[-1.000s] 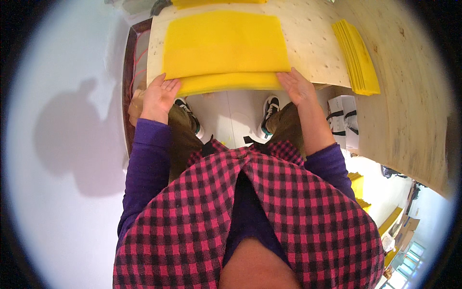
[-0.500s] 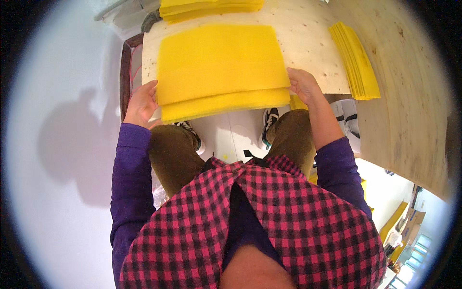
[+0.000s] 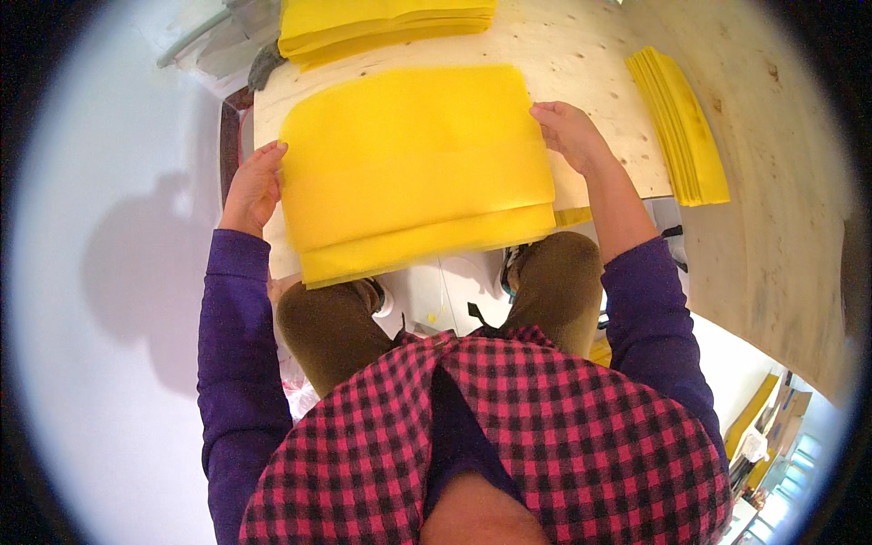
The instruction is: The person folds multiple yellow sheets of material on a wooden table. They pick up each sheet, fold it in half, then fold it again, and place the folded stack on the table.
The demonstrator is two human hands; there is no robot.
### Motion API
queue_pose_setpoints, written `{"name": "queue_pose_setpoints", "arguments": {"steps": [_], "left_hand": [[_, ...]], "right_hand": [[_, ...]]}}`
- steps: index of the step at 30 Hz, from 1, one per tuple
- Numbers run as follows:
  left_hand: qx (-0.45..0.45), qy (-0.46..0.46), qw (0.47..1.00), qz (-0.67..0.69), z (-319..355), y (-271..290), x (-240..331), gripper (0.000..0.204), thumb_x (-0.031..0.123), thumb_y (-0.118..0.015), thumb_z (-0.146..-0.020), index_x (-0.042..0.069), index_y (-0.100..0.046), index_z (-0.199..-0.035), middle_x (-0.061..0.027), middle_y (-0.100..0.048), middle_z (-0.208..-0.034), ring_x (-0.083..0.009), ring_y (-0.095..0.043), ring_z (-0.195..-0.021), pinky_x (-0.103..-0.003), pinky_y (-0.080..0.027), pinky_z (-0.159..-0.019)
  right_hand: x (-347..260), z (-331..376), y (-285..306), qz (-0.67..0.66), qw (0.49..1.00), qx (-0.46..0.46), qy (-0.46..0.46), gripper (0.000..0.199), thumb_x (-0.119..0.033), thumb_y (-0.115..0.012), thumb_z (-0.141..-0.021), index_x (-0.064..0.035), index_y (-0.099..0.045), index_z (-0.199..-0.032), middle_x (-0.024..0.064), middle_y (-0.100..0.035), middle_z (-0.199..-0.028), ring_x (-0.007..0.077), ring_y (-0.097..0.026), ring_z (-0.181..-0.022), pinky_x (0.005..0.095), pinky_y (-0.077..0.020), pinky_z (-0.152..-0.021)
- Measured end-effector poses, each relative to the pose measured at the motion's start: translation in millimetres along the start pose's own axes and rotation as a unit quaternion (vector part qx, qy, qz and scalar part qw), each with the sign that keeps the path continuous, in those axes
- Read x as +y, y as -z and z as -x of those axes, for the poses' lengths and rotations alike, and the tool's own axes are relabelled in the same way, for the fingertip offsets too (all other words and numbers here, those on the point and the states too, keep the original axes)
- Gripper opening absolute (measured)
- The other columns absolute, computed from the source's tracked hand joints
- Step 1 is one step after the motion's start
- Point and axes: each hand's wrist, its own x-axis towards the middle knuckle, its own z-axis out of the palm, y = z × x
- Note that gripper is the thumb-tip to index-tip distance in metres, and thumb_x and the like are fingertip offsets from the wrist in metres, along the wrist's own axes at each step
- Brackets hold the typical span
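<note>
Yellow sheets: the layered yellow sheets (image 3: 418,163) lie on the pale wooden counter (image 3: 586,64) between the two hands, their near edge jutting past the counter's front edge, above the person's lap.
Near edge: a lower layer shows as a narrow strip below the edge of the top one.
Left hand: the left hand (image 3: 252,191) is at the sheets' left side, thumb and fingers (image 3: 272,154) drawn close together, their tips at the side edge, above its middle.
Right hand: the right hand (image 3: 572,136) is at the opposite side, its fingers bent and their tips at the right edge, near the far corner.
Grasp: I cannot tell whether either hand pinches the sheets or only rests against their edges.
Far stack: another yellow stack (image 3: 386,25) lies beyond the sheets, apart from them, at the counter's far side.
Right stack: a narrow, many-layered yellow stack (image 3: 677,127) is at the counter's right, beside a large wooden panel (image 3: 772,191); what it rests on is unclear.
Far left corner: a dark grey item (image 3: 266,65) is near the far stack.
Person: purple sleeves (image 3: 238,336), a red-and-black checked garment (image 3: 572,418) and brown trousers (image 3: 336,327), knees under the sheets' near corners.
</note>
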Motion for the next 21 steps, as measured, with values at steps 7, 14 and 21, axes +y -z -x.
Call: {"name": "queue_pose_setpoints", "arguments": {"steps": [7,14,21], "left_hand": [[-0.026,0.008,0.998,0.06,-16.4,-6.6,2.7,0.025,0.013,-0.052,-0.092,0.001,-0.052,-0.114,-0.0079,-0.06,-0.108,-0.017,-0.058,-0.098,-0.027,-0.046,-0.085],[-0.059,0.018,0.992,0.106,-9.4,-5.1,4.1,0.027,0.011,-0.046,-0.094,-0.001,-0.051,-0.117,-0.0099,-0.059,-0.114,-0.0188,-0.057,-0.105,-0.03,-0.045,-0.093],[-0.075,-0.014,0.995,0.061,-4.5,-9.9,3.3,0.028,0.012,-0.045,-0.095,-0.001,-0.05,-0.119,-0.0098,-0.06,-0.115,-0.0187,-0.058,-0.103,-0.03,-0.047,-0.09]], "right_hand": [[-7.3,-22.2,-10.5,0.077,0.997,0.03,0.014,0.038,-0.02,-0.068,-0.082,0.0023,-0.056,-0.11,0.01,-0.064,-0.093,0.0175,-0.061,-0.081,0.028,-0.0479,-0.073],[-5.7,-23.2,-20.4,0.061,0.995,0.04,0.065,0.033,-0.01,-0.07,-0.079,0.0025,-0.058,-0.107,0.0104,-0.065,-0.095,0.0184,-0.062,-0.082,0.0281,-0.0477,-0.074],[-2.9,-19.7,-20.9,0.017,0.996,0.044,0.076,0.037,-0.009,-0.068,-0.08,0.0038,-0.055,-0.111,0.0107,-0.065,-0.098,0.0182,-0.062,-0.085,0.0296,-0.0491,-0.078]]}}
